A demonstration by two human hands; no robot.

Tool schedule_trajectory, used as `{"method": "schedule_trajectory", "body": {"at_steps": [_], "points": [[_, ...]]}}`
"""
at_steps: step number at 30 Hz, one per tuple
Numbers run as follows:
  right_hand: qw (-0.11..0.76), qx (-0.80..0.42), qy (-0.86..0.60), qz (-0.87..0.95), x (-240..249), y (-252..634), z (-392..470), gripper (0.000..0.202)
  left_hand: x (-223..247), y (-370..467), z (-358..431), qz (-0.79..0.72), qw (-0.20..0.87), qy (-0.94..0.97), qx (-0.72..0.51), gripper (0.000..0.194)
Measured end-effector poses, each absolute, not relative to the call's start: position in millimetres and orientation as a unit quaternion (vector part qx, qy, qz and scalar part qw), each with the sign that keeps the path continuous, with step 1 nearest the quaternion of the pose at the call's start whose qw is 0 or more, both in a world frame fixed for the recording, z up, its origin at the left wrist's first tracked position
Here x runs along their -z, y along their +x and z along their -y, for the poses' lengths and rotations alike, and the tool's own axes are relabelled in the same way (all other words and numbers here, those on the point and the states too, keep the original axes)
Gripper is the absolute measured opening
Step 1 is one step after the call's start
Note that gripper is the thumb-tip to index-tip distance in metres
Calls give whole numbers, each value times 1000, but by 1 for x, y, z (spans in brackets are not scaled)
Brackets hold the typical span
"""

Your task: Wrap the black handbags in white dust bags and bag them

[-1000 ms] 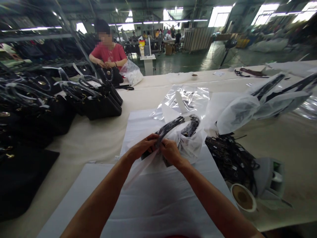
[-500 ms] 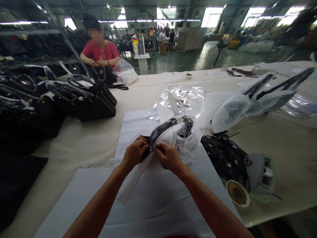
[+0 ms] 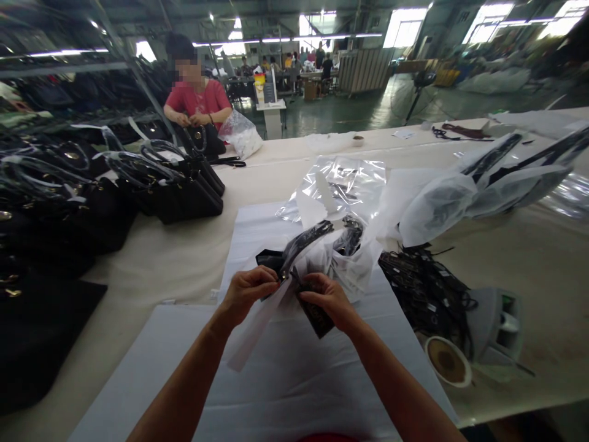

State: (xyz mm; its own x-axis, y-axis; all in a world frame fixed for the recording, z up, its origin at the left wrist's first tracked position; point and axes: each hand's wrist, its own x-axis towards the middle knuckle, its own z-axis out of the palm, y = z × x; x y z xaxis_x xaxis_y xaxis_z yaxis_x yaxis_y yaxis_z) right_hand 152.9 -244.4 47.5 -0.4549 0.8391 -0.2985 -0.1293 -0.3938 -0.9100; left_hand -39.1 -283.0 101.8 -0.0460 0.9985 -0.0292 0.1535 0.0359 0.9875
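A bag wrapped in white tissue (image 3: pixel 322 261) lies on white sheeting (image 3: pixel 294 368), its dark handle (image 3: pixel 306 239) covered in clear film. At the handle's near end, my left hand (image 3: pixel 246 291) is closed in a pinch; what its fingertips hold is too small to make out. My right hand (image 3: pixel 331 301) grips a dark tag (image 3: pixel 317 319) with lettering, just right of the handle's base. A thin tissue strip (image 3: pixel 257 328) hangs between the hands. Clear plastic (image 3: pixel 363 178) lies behind the bag.
Black handbags (image 3: pixel 184 196) crowd the left side. Wrapped bags (image 3: pixel 437 205), dark straps (image 3: pixel 423 288), a tape roll (image 3: pixel 447 361) and a grey dispenser (image 3: pixel 497 325) stand at the right. Across the table, a person in red (image 3: pixel 197 101) handles a black bag.
My right hand has moved slightly right and now shows the dark tag in its grip. My left hand has shifted slightly away from the handle base. The whole view has shifted a little.
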Motion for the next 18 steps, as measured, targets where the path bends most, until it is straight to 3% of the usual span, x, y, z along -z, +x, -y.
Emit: {"method": "schedule_trajectory", "body": {"at_steps": [3,7,9,12,14,18], "points": [[341,-697,-429,462,-43,151,244,35,-105,-35,286,-583,447,583,-347,19],[333,-581,-490,558,-33,143,244,19,-101,-14,288,-714,160,676,-90,21],[324,-521,-514,600,-31,139,244,16,-95,-1,289,-724,85,684,-36,24],[311,-464,-529,639,-31,139,243,12,-84,11,291,-719,71,691,-30,30],[306,-488,-521,630,-34,144,241,11,-81,10,294,-705,73,705,-32,28],[270,-715,-417,492,-41,160,244,27,-81,-9,300,-691,101,710,-94,17]]}}
